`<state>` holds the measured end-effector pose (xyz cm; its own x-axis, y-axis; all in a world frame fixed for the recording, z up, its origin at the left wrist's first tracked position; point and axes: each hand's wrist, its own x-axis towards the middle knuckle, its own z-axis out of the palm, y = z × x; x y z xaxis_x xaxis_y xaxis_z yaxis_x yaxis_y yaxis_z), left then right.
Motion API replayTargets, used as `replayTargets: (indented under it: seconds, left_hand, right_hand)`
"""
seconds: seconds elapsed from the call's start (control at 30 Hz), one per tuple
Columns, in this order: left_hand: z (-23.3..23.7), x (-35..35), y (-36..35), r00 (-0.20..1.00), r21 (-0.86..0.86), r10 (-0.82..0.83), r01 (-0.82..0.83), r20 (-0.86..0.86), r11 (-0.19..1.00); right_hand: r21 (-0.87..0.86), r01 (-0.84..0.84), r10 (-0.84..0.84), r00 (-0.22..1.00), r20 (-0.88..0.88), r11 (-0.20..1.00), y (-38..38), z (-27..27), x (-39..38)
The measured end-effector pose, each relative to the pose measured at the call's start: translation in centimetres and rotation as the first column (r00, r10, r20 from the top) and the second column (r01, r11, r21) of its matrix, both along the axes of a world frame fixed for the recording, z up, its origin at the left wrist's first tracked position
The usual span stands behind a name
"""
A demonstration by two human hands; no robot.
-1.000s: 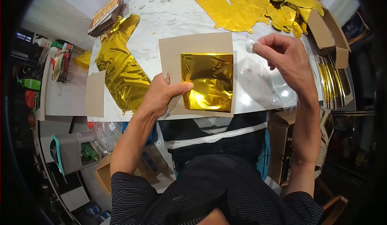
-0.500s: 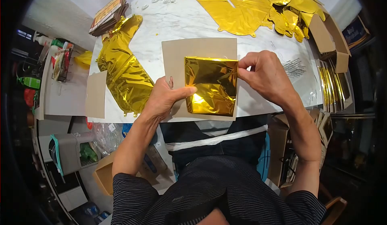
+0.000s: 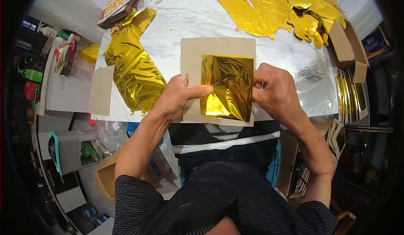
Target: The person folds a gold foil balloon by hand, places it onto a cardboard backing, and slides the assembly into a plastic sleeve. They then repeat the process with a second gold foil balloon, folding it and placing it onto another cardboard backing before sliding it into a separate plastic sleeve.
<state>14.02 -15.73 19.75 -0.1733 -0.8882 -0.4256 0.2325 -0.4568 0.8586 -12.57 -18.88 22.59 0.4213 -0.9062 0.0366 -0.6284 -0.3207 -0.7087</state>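
The folded, shiny gold foil packet [image 3: 227, 87] lies flat on a rectangular beige cardboard sheet [image 3: 191, 52], near the sheet's right edge. It sits between the 2 hands, to the right of the left hand [image 3: 171, 97] and just left of the right hand [image 3: 275, 91].

The left hand grasps the sheet and packet at their left side: its thumb presses on the packet's left part, while its other fingers are mostly hidden at and under the sheet. The right hand is curled, with its thumb and index finger at the packet's right edge; whether they grip anything cannot be told.

The sheet's upper part is over a white marble-patterned table [image 3: 164, 37]. A long, crumpled gold foil piece [image 3: 136, 75] lies left of the left hand, beside a small beige cardboard piece [image 3: 102, 90]. Clear plastic with dark print [image 3: 310, 74] lies right of the right hand. Beyond it, gold-edged flat packets [image 3: 348, 94] stand in a row near an open brown cardboard box [image 3: 349, 47].
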Motion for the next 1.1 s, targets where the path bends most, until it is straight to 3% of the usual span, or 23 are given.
replayTargets:
  seconds: [0.03,0.07,0.13,0.27,0.37,0.43,0.47,0.53,0.63,0.77,0.87,0.93,0.97,1.1]
  left_hand:
    - [0.4,-0.2,0.0,0.999,0.019,-0.003,0.004,-0.044,1.0]
    - [0.5,-0.2,-0.1,0.996,0.038,-0.007,0.01,-0.089,0.999]
    - [-0.1,0.1,-0.2,0.997,0.027,0.002,0.0,-0.083,1.0]
    - [-0.8,0.5,-0.4,0.996,0.008,0.004,-0.004,-0.09,1.0]
    - [-0.2,0.2,-0.2,0.993,0.013,0.031,-0.03,-0.113,0.999]
    - [-0.3,0.1,-0.2,0.993,0.011,0.032,-0.031,-0.115,0.999]
    - [-0.4,0.1,-0.2,0.992,0.009,0.041,-0.04,-0.118,0.999]
    - [-1.0,0.1,-0.3,0.992,-0.002,0.046,-0.046,-0.118,0.999]
    - [-0.9,-0.1,-0.2,0.993,-0.01,0.065,-0.067,-0.099,0.998]
    - [-1.3,-0.3,-0.1,0.995,-0.039,0.074,-0.076,-0.063,0.996]
    - [-0.4,-1.0,0.3,0.998,-0.038,0.065,-0.066,-0.025,0.997]
    - [0.3,-1.5,0.6,0.999,-0.04,0.051,-0.051,-0.003,0.998]
    - [0.5,-1.6,0.7,0.999,-0.044,0.035,-0.034,0.02,0.998]
    - [0.8,-1.8,1.1,0.998,-0.085,0.001,0.004,0.056,0.996]
  right_hand:
    - [-0.191,0.034,-0.042,0.999,-0.033,0.981,0.5,0.0,0.2]
    - [-0.192,0.031,-0.039,0.999,-0.036,0.981,0.8,-0.1,0.2]
    - [-0.257,0.036,0.018,0.979,0.203,0.966,1.2,-0.7,0.0]
    - [-0.251,0.008,0.057,0.966,0.251,0.968,1.7,-0.9,-0.8]
    - [-0.156,0.042,0.008,0.951,0.31,0.987,2.0,-0.1,-1.4]
    - [0.05,0.02,-0.042,0.871,0.49,0.999,2.1,0.0,-1.7]
    - [0.049,0.024,-0.045,0.87,0.49,0.999,2.1,-0.1,-1.8]
    - [0.253,0.009,-0.174,0.749,0.639,0.967,2.0,-0.4,-1.6]
    - [0.36,0.052,-0.297,0.68,0.671,0.932,2.1,-0.8,-1.3]
    - [0.336,0.092,-0.303,0.695,0.652,0.937,2.4,-1.3,-0.3]
    - [0.43,0.168,-0.43,0.64,0.637,0.887,2.8,-0.5,0.6]
    - [0.526,0.065,-0.373,0.779,0.504,0.848,2.1,-1.3,-0.1]
    - [0.554,0.037,-0.408,0.716,0.566,0.832,2.1,-1.5,0.4]
    - [0.594,0.045,-0.431,0.732,0.528,0.804,1.7,-2.6,-0.6]
